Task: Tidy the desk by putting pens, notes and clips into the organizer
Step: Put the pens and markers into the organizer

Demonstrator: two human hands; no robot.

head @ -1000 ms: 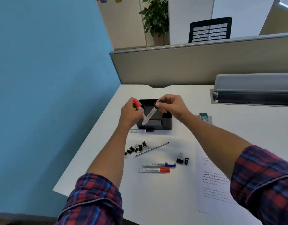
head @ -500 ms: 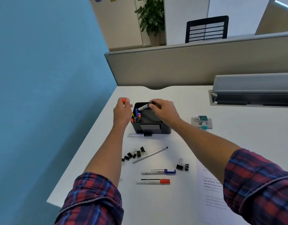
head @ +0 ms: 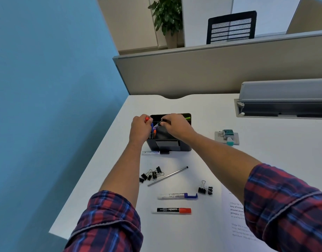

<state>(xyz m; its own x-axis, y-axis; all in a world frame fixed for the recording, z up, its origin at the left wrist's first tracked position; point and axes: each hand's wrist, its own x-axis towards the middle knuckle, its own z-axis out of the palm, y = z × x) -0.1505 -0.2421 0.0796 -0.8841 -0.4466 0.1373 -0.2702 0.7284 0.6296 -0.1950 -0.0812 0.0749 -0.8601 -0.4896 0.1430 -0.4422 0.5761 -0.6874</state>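
Observation:
A black organizer [head: 182, 146] stands on the white desk [head: 202, 110] with several pens upright in its left slot. Over that slot my left hand [head: 140, 128] grips a red-capped marker [head: 147, 119]. My right hand [head: 174, 125] pinches a black-capped marker [head: 159, 124], tilted with its lower end in the slot. On the desk lie a blue-capped marker [head: 177, 196], a red-capped marker [head: 172, 210], a thin metal pen [head: 167, 176], a pen against the organizer's front [head: 150, 152], and two groups of black binder clips [head: 152, 175] [head: 205, 189].
A printed sheet [head: 235, 224] lies at the right under my right forearm. A small notepad with a teal dispenser [head: 227, 137] sits right of the organizer. A grey cable tray [head: 284, 99] runs along the right, with a partition behind and a blue wall at left.
Both hands have come down from above the organizer to its left slot. The black-capped marker has tipped from flat to pointing down into the slot.

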